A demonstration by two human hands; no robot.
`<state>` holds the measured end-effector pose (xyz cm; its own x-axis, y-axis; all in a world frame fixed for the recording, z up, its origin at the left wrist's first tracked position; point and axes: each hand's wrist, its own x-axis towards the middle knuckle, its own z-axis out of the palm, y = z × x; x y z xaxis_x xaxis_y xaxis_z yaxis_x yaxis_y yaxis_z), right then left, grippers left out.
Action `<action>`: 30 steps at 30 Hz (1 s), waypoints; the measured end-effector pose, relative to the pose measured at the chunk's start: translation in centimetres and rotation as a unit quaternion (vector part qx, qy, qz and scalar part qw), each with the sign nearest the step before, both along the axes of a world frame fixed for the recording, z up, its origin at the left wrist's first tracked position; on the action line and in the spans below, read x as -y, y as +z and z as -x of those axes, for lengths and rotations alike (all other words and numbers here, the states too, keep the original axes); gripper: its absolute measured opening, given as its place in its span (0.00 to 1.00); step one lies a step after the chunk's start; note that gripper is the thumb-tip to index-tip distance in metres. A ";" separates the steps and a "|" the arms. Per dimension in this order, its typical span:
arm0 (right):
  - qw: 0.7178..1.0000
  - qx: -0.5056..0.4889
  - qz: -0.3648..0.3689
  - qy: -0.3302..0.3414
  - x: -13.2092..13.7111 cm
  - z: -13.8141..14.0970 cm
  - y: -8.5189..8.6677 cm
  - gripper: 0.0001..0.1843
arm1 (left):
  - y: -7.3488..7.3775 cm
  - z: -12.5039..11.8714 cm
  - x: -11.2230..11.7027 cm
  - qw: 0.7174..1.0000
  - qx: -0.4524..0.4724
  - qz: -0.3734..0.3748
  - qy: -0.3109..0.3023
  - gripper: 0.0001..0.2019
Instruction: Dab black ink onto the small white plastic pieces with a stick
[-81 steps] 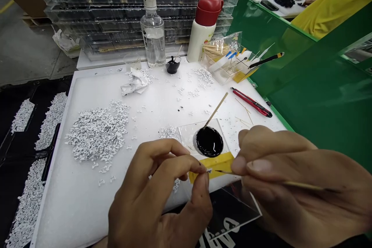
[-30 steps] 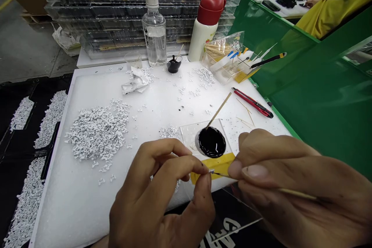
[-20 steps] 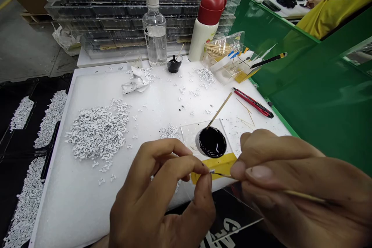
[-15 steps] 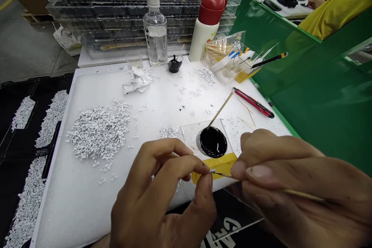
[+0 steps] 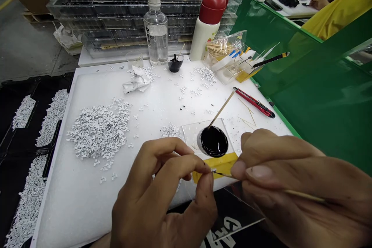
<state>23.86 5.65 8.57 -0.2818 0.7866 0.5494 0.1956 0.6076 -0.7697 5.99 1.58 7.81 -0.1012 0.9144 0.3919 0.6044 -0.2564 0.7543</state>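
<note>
Between thumb and forefinger, my left hand (image 5: 171, 190) pinches a tiny white part (image 5: 214, 170). My right hand (image 5: 287, 178) grips a thin wooden stick (image 5: 303, 195) like a pen. Its dark, fine tip meets the small part, or comes very close to it. Just beyond the fingers, a round pool of glossy black paint (image 5: 214, 142) sits on a clear plate (image 5: 190, 131), with another wooden stick (image 5: 221, 109) leaning in it. Yellow tape (image 5: 229, 159) lies along the plate's near side.
A large heap of small white parts (image 5: 99, 131) covers the table's left side. At the back stand a clear bottle (image 5: 157, 38), a small cup of black paint (image 5: 175, 64) and a red-capped flask (image 5: 207, 27). A red utility knife (image 5: 254, 102) lies right. A co-worker's yellow sleeve (image 5: 334, 11) shows beyond the green partition.
The view has shifted very slightly. Both hands keep their grips and nearly the same positions, with the stick's tip still at the small part. The co-worker's arm has moved a little.
</note>
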 end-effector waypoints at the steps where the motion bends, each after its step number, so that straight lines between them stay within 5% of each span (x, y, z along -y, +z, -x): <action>1: 1.000 0.020 0.003 -0.005 0.0 -0.3 -0.2 0.06 | 0.0 0.1 0.0 1.000 -0.003 -0.001 -0.001 0.07; 15: 1.000 -0.015 -0.008 0.010 -0.2 0.3 0.7 0.10 | 0.1 -0.1 0.1 1.000 0.002 -0.004 0.001 0.06; 22: 0.997 -0.067 -0.004 0.046 -0.1 0.6 0.5 0.24 | -0.2 0.0 0.0 0.999 0.026 -0.023 -0.010 0.07; 30: 0.999 -0.022 -0.009 0.023 0.0 0.1 0.3 0.16 | -0.2 0.1 0.0 1.000 0.017 -0.018 -0.011 0.06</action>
<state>23.79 5.65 8.90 -0.2935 0.7631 0.5758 0.1339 0.6292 -0.7656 5.88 1.58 7.65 -0.0950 0.9023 0.4205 0.5716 -0.2964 0.7651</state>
